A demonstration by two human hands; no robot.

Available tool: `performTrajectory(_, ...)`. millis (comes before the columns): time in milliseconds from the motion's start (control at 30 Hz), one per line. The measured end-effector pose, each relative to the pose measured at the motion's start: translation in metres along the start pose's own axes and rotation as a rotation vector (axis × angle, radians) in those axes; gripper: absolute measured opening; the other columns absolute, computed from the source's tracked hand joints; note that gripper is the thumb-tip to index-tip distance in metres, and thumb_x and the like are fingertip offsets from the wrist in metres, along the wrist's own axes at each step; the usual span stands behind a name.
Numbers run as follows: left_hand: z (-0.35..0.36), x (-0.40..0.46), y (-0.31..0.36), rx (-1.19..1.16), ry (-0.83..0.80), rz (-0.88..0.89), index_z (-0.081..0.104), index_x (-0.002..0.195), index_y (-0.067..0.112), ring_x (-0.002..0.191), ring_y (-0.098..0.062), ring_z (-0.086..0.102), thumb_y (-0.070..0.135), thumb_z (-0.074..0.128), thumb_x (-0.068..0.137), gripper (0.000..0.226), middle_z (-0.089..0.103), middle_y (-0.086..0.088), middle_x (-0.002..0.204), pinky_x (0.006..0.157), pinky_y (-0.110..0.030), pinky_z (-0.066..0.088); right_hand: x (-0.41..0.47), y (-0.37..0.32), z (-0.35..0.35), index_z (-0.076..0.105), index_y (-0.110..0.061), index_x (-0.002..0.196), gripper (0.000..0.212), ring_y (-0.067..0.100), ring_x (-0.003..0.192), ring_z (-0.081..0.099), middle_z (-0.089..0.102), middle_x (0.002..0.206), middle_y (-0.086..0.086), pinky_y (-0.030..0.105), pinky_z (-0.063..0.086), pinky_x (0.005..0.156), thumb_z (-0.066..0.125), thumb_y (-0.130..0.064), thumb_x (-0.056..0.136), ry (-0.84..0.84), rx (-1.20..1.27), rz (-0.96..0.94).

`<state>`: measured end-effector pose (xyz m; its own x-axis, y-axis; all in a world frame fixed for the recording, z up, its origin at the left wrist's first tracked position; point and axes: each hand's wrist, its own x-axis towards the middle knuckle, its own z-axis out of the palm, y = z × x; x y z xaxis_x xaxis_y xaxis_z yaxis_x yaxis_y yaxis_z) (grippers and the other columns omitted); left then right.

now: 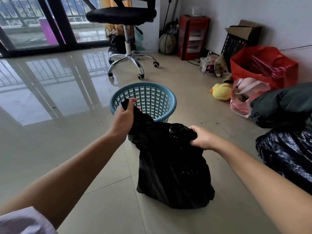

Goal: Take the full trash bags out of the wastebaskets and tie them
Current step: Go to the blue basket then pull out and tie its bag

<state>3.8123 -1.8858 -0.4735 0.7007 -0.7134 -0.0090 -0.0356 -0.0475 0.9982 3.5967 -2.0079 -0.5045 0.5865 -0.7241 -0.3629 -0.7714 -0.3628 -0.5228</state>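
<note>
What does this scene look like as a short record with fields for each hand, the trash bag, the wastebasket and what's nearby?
left hand: grips one top corner of the black trash bag, raised in front of the basket
right hand: grips the bag's other top corner
black trash bag: out of the basket, bottom on the tiled floor, not yet tied
blue wastebasket: upright behind the bag, no liner visible
nearby: office chair behind the basket; yellow plush duck and red bag to the right
</note>
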Motion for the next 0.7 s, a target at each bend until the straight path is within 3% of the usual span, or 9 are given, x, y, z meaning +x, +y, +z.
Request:
performTrajectory(67,0.0,0.003,0.0,0.047,0.047,0.059,0.058,0.114,0.024,0.096,-0.025,0.058,0.031,0.036,0.1,0.027,0.06,-0.01,0.1,0.098,-0.044,0.045,0.001,0.0,-0.011,0.05,-0.018,0.122,0.043,0.019,0.069,0.054,0.061,0.105,0.006,0.024,0.038,0.053,0.052,-0.008,0.08,0.057,0.048,0.009)
performTrajectory(100,0.003,0.001,-0.001,0.082,0.042,0.093,0.055,0.121,0.021,0.094,-0.023,0.057,0.027,0.036,0.1,0.029,0.059,-0.011,0.103,0.096,-0.037,0.045,0.001,-0.001,-0.017,0.051,-0.018,0.122,0.043,0.022,0.076,0.056,0.062,0.11,0.007,0.025,0.04,0.058,0.051,-0.006,0.08,0.108,0.059,0.0)
performTrajectory(167,0.012,-0.005,-0.002,0.181,-0.007,0.128,0.048,0.128,0.019,0.083,-0.011,0.053,0.015,0.035,0.098,0.033,0.057,-0.007,0.106,0.082,-0.022,0.044,-0.003,-0.004,-0.029,0.059,-0.015,0.115,0.036,0.024,0.086,0.056,0.063,0.104,0.006,0.025,0.037,0.068,0.051,-0.004,0.082,0.252,0.033,-0.048)
performTrajectory(200,0.017,-0.009,-0.001,0.228,-0.033,0.122,0.048,0.128,0.019,0.081,-0.008,0.053,0.009,0.035,0.096,0.036,0.057,-0.002,0.103,0.077,-0.022,0.044,-0.005,-0.006,-0.033,0.062,-0.015,0.108,0.028,0.024,0.086,0.056,0.062,0.097,0.004,0.026,0.038,0.07,0.053,-0.007,0.082,0.31,0.017,-0.072)
performTrajectory(300,0.024,-0.013,0.0,0.24,-0.096,0.058,0.056,0.113,0.025,0.093,-0.023,0.064,0.005,0.036,0.09,0.036,0.063,-0.003,0.102,0.087,-0.041,0.054,-0.007,-0.011,-0.034,0.057,-0.023,0.097,0.018,0.027,0.101,0.057,0.06,0.106,0.004,0.039,0.046,0.092,0.059,-0.023,0.079,0.31,-0.085,-0.101)
performTrajectory(433,0.024,-0.019,0.006,0.232,-0.108,0.031,0.066,0.099,0.017,0.096,-0.03,0.066,0.008,0.04,0.087,0.03,0.068,-0.012,0.101,0.088,-0.051,0.054,-0.007,-0.019,-0.018,0.027,-0.026,0.139,0.075,0.027,0.132,0.038,0.038,0.142,0.005,0.049,0.029,0.11,0.065,-0.046,0.078,0.27,-0.232,-0.15)
performTrajectory(500,0.027,-0.024,0.008,0.241,-0.124,0.053,0.065,0.101,0.012,0.096,-0.035,0.065,0.004,0.041,0.089,0.028,0.067,-0.016,0.101,0.087,-0.053,0.054,-0.005,-0.027,-0.008,0.025,-0.029,0.143,0.074,0.024,0.129,0.044,0.048,0.137,0.003,0.048,0.026,0.111,0.063,-0.046,0.081,0.303,-0.306,-0.222)
performTrajectory(633,0.025,-0.028,0.011,0.26,-0.153,0.079,0.065,0.1,0.009,0.096,-0.036,0.064,0.002,0.042,0.091,0.026,0.068,-0.017,0.098,0.089,-0.051,0.053,-0.004,-0.039,0.009,0.061,-0.024,0.109,0.024,0.024,0.111,0.058,0.068,0.106,0.001,0.036,0.035,0.095,0.054,-0.034,0.089,0.28,-0.444,-0.27)
performTrajectory(700,0.021,-0.028,0.01,0.262,-0.157,0.094,0.066,0.099,0.011,0.093,-0.032,0.065,0.001,0.041,0.091,0.027,0.068,-0.014,0.095,0.089,-0.049,0.054,-0.003,-0.04,0.012,0.055,-0.024,0.118,0.032,0.025,0.115,0.054,0.062,0.115,0.003,0.037,0.037,0.095,0.054,-0.035,0.088,0.27,-0.414,-0.287)
